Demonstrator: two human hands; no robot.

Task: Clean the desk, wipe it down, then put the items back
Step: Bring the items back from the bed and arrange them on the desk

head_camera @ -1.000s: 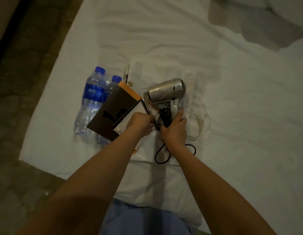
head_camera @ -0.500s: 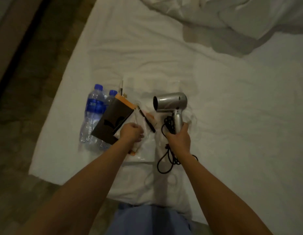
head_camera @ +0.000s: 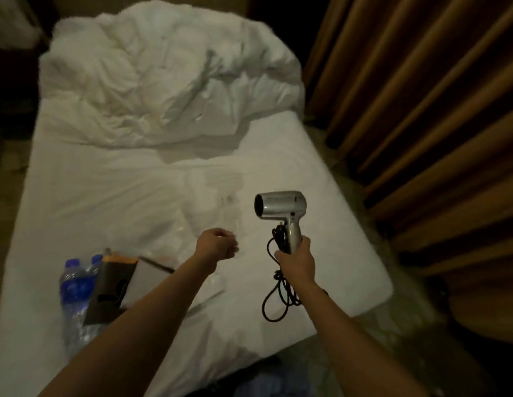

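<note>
Two water bottles (head_camera: 74, 293) lie on white bed (head_camera: 106, 196), blue caps pointing away. Dark booklet (head_camera: 112, 290) with orange edge rests over them, pale sheet just beside. Left hand (head_camera: 218, 246) raised above bed, fingers curled around clear glass (head_camera: 235, 224); glass faint, blurred. Right hand (head_camera: 296, 260) grips handle of silver hair dryer (head_camera: 281, 209), held off bed, nozzle facing left. Black cord (head_camera: 278, 293) hangs in loops below right hand. Rumpled duvet (head_camera: 163, 75) at far end. Brown curtain (head_camera: 421, 110) at right.
</note>
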